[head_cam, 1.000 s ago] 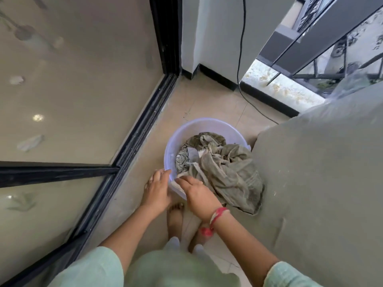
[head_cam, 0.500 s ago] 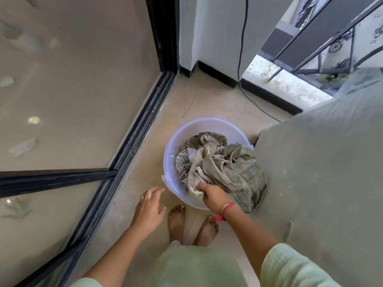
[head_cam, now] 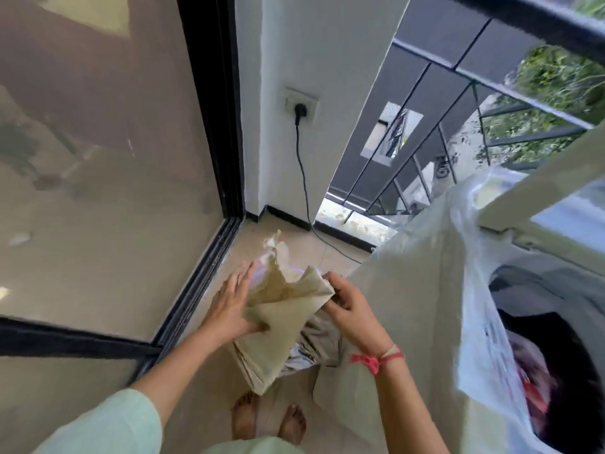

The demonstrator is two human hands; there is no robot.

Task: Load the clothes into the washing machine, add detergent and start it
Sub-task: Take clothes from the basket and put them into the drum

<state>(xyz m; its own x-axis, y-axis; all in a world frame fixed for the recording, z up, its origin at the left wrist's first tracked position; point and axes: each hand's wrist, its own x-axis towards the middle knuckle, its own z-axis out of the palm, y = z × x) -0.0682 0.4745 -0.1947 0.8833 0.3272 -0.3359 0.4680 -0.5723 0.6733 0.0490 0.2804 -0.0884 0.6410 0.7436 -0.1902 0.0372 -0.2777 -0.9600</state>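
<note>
Head cam: crumpled beige clothes, prob. several pieces; left hand & right hand fingers pinch them.

A tall glass door fills the left side. Its brownish pane shows dim reflections, and its black frame runs down to a black track along the floor. A black crossbar cuts the pane low on the near left. The floor is pale beige tile. At the far end stands a white wall with black skirting. On it a wall socket holds a black plug, and its cable hangs down and trails right across the tiles. To the far right a dark grey railing of panels and bars lets in bright daylight, with green foliage beyond.
</note>
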